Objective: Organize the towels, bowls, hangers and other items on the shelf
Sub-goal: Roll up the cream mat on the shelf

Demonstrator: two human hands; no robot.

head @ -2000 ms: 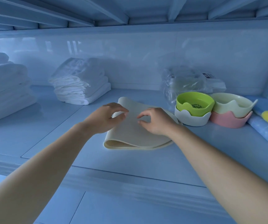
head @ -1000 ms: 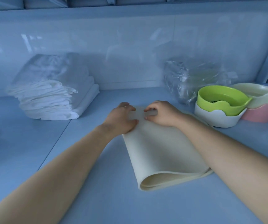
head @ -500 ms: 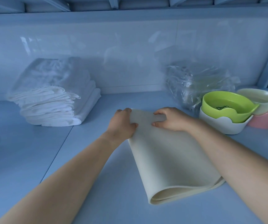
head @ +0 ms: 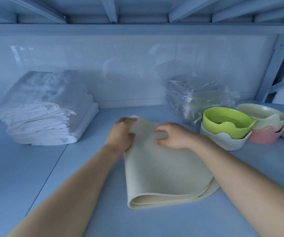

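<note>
A dark print inside the glossy green bowl (head: 226, 123) is too small to read. The bowl nests in a scalloped white bowl (head: 223, 141), beside a pale bowl (head: 264, 115) stacked in a pink bowl (head: 266, 136). Mid-shelf (head: 26, 168) lies a folded, smooth cream mat (head: 161, 168). The left hand (head: 120, 134) grips its far left edge and the right hand (head: 173, 136) pinches its top layer. White towels (head: 40, 122) are stacked far left.

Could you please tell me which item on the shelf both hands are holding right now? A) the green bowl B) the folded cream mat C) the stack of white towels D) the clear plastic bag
B: the left hand and the right hand both curl their fingers on the far end of the folded cream mat.
</note>
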